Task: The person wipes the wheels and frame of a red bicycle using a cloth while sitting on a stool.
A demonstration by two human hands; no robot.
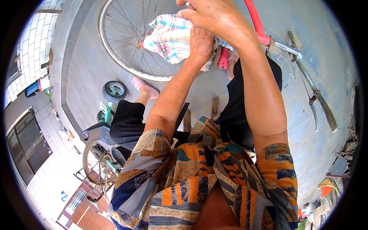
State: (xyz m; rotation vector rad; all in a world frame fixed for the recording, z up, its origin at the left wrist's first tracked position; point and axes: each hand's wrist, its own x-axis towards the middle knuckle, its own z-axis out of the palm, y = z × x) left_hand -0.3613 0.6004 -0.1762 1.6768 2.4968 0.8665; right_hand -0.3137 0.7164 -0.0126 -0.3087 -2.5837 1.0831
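Observation:
A bicycle lies on its side on the floor in front of me, its spoked wheel (115,61) at the left and its red frame tube (255,19) at the right. A plaid cloth (165,40) in white, blue and pink is bunched over the wheel's spokes and the bicycle's middle. My left hand (201,44) grips the cloth with bent fingers, their tips hidden. Just above it, my right hand (209,14) has its thumb and a finger apart, with nothing visible between them. The top picture edge cuts off part of that hand.
The handlebar (306,71) with its brake lever (313,113) stretches out at the right. A red tube end (224,61) is close to my right foot. At the left are a small black wheel (114,90) and another bicycle wheel (97,163). Pink shoes (145,87) are on my feet.

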